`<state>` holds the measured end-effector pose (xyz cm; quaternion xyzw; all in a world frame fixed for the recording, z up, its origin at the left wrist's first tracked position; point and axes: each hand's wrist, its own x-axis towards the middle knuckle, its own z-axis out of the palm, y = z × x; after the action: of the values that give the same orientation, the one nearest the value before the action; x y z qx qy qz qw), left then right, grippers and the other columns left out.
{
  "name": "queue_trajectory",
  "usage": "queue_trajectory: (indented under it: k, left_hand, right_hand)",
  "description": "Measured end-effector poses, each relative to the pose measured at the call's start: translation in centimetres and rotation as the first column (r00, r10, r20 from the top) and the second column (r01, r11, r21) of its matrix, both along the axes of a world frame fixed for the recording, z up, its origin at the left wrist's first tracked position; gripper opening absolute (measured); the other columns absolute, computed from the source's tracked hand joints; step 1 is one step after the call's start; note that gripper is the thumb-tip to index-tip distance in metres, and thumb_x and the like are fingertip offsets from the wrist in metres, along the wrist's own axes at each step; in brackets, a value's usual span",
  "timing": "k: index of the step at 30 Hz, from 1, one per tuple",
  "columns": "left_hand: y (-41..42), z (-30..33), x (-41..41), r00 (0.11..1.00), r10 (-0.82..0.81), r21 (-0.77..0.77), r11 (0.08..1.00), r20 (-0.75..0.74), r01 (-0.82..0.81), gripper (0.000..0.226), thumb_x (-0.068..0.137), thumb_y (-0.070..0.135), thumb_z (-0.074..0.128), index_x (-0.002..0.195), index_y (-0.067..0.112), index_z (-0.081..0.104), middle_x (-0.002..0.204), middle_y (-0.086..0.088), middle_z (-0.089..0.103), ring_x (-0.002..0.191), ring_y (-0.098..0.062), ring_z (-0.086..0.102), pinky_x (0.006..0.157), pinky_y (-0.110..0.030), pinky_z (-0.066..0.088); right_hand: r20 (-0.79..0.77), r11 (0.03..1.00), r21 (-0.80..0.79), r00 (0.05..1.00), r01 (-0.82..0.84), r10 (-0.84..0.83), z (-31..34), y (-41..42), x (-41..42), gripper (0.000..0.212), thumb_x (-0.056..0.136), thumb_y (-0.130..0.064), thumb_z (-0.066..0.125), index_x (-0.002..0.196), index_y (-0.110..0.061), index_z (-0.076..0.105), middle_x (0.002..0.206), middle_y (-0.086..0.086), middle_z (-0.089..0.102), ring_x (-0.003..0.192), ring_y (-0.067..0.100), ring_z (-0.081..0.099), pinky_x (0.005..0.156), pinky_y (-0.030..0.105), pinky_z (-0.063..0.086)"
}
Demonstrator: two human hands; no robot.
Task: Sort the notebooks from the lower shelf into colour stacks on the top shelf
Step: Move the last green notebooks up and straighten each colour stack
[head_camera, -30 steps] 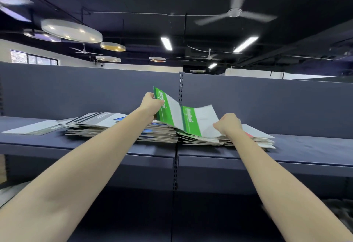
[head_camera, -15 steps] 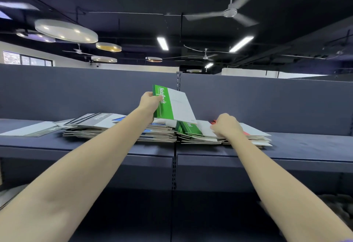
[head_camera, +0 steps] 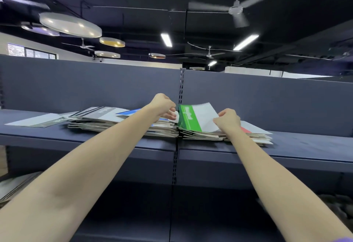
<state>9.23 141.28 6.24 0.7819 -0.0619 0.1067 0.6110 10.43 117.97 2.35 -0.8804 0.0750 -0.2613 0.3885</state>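
A green-and-white notebook [head_camera: 191,117] lies slightly tilted on top of the right-hand stack [head_camera: 238,138] on the top shelf [head_camera: 305,146]. My right hand [head_camera: 227,120] pinches its right edge. Just off its spine, my left hand [head_camera: 164,107] has loosely curled fingers whose tips touch a white corner there, with the thumb lifted clear. Under the green notebook a red cover [head_camera: 246,129] shows. The left-hand stack [head_camera: 114,127] is topped by a grey-and-black notebook [head_camera: 103,112] and a blue one [head_camera: 129,112].
A single grey notebook [head_camera: 36,121] lies flat at the shelf's far left. More notebooks [head_camera: 15,186] lie on the lower shelf at bottom left. The slotted upright [head_camera: 181,85] divides the blue back panel. A dark heap [head_camera: 340,205] sits at lower right.
My left hand has lowered the green notebook from upright onto the right stack and loosened its hold. My right hand has moved onto that notebook's right edge.
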Motion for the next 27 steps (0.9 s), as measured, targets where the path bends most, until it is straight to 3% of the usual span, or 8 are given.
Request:
queue_trajectory:
  k: [3,5,7,12,17,20,24,27]
  left_hand:
    - [1.2,-0.3,0.3,0.998,0.039,0.073,0.996,0.045,-0.042,0.018,0.095,0.001,0.052,0.112,-0.003,0.055,0.086,-0.019,0.063,0.067,-0.030,0.064,0.062,-0.036,0.060]
    - [1.5,-0.2,0.3,0.996,0.050,0.120,0.991,0.075,-0.059,0.017,0.095,0.006,0.053,0.109,0.000,0.060,0.085,-0.018,0.066,0.067,-0.028,0.065,0.062,-0.032,0.058]
    - [1.4,-0.1,0.0,0.993,0.044,0.199,0.978,0.109,-0.065,0.013,0.094,0.011,0.053,0.102,0.005,0.062,0.085,-0.016,0.068,0.067,-0.025,0.064,0.063,-0.030,0.058]
    - [-0.3,0.2,-0.9,0.980,-0.057,0.496,0.867,0.192,-0.047,0.016,0.094,0.016,0.055,0.096,0.006,0.067,0.089,-0.013,0.071,0.071,-0.023,0.062,0.069,-0.035,0.057]
    - [-2.3,-0.6,-2.2,0.948,-0.248,0.670,0.741,0.199,0.053,0.015,0.094,0.018,0.056,0.098,0.008,0.066,0.088,-0.010,0.070,0.072,-0.025,0.062,0.064,-0.030,0.053]
    - [-3.1,-1.1,-3.2,0.908,-0.354,0.753,0.654,0.221,0.072,0.018,0.094,0.021,0.056,0.103,0.011,0.068,0.086,0.001,0.063,0.080,-0.021,0.057,0.074,-0.028,0.047]
    - [-3.4,-1.5,-6.0,0.842,-0.491,0.863,0.502,0.225,0.062,0.021,0.093,0.025,0.057,0.105,0.012,0.068,0.097,-0.001,0.060,0.089,-0.021,0.053,0.074,-0.028,0.041]
    - [-3.2,-2.3,-7.8,0.805,-0.583,0.860,0.460,0.106,0.221,0.021,0.090,0.026,0.058,0.096,0.008,0.068,0.089,-0.008,0.072,0.072,-0.023,0.063,0.066,-0.036,0.055]
  right_hand:
    - [-0.075,0.981,-0.183,0.994,0.061,-0.075,-0.3,-0.6,-0.5,0.007,0.081,-0.009,0.057,0.074,-0.010,0.055,0.074,0.008,0.059,0.079,0.032,0.053,0.055,0.029,0.036]
    - [-0.103,0.965,-0.261,0.994,-0.002,-0.026,-0.6,-0.9,-0.7,0.015,0.082,-0.021,0.062,0.084,-0.007,0.069,0.086,0.009,0.068,0.088,0.030,0.060,0.067,0.030,0.048]
    - [-0.095,0.969,-0.240,0.994,-0.067,0.045,-1.2,-1.1,-1.1,0.026,0.089,-0.027,0.060,0.093,-0.005,0.073,0.096,0.008,0.070,0.096,0.029,0.061,0.082,0.034,0.050]
    - [0.036,0.994,-0.101,0.999,-0.037,0.041,-2.2,-1.5,-2.7,0.022,0.097,-0.020,0.050,0.102,-0.007,0.068,0.101,0.005,0.065,0.096,0.026,0.054,0.077,0.029,0.036]
    - [0.031,0.995,-0.099,0.999,0.032,-0.029,-2.4,-1.3,-4.6,0.023,0.097,-0.016,0.047,0.105,-0.007,0.066,0.099,0.006,0.062,0.097,0.027,0.055,0.083,0.033,0.044]
    - [0.030,0.987,-0.144,0.998,0.067,-0.064,-2.8,-1.1,-6.0,0.021,0.097,-0.016,0.049,0.103,-0.005,0.067,0.101,0.009,0.065,0.097,0.028,0.058,0.089,0.036,0.048]
    - [0.040,0.992,-0.098,0.997,0.075,-0.072,-4.0,0.2,-9.1,0.012,0.091,-0.011,0.055,0.094,-0.011,0.067,0.090,0.004,0.065,0.084,0.023,0.057,0.073,0.030,0.046]
    - [0.003,0.989,-0.102,0.994,0.108,-0.109,-5.6,1.2,-12.2,0.009,0.092,-0.016,0.058,0.086,-0.015,0.066,0.087,0.002,0.067,0.080,0.021,0.057,0.069,0.027,0.041]
